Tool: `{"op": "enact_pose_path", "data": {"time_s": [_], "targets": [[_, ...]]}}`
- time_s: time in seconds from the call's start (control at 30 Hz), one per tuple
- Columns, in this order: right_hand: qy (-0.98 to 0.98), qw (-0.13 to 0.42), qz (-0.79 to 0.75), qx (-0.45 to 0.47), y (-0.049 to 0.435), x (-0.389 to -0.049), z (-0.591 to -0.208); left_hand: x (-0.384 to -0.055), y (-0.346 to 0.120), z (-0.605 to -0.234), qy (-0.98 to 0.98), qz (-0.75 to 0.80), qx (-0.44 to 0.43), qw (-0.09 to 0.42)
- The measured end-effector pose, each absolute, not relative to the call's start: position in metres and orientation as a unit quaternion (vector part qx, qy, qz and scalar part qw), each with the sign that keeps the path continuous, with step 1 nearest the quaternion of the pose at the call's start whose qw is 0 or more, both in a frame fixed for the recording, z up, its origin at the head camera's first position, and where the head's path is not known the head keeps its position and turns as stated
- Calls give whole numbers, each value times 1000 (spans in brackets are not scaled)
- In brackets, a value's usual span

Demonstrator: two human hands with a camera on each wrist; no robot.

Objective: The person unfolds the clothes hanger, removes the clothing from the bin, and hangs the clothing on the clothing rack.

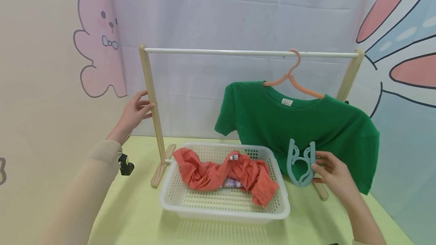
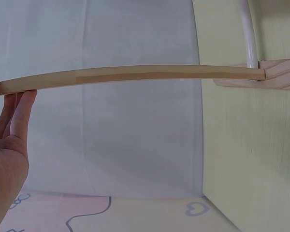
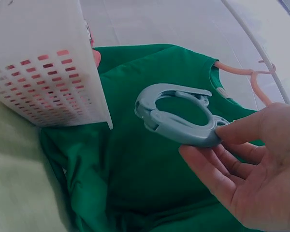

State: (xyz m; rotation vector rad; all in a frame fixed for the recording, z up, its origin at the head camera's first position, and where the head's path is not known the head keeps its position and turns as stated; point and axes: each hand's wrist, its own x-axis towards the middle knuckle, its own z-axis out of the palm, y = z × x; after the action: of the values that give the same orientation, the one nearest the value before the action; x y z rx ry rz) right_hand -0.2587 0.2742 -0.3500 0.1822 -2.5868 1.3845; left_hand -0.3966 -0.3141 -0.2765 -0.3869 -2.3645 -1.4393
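My right hand pinches a folded light-blue folding clothes hanger by one arm, thumb on one face and fingers behind. In the right wrist view the hanger overlaps a green T-shirt. That T-shirt hangs from an orange hanger hooked over the white rail of a clothes rack. With thumb and fingers on opposite sides, my left hand holds the rack's left wooden post. In the left wrist view the post runs from my fingers to its wooden foot.
A white plastic basket stands on the pale yellow table below the rail. Crumpled coral-red clothing lies in it, with a small white-and-purple piece showing beneath. Behind the rack hangs a pale curtain.
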Motion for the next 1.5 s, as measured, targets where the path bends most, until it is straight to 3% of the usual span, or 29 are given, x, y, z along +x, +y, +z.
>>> {"op": "enact_pose_path", "data": {"time_s": [0.37,1.23,1.5], "targets": [[-831,113,520,165,254,-269,-341,-397,-315,-277,-835,-510,-134,159],[-772,78,594,214,187,-303,-329,-392,-311,-276,-830,-514,-133,170],[-797,102,540,251,164,-302,-326,-390,-309,-276,-835,-507,-127,175]]}}
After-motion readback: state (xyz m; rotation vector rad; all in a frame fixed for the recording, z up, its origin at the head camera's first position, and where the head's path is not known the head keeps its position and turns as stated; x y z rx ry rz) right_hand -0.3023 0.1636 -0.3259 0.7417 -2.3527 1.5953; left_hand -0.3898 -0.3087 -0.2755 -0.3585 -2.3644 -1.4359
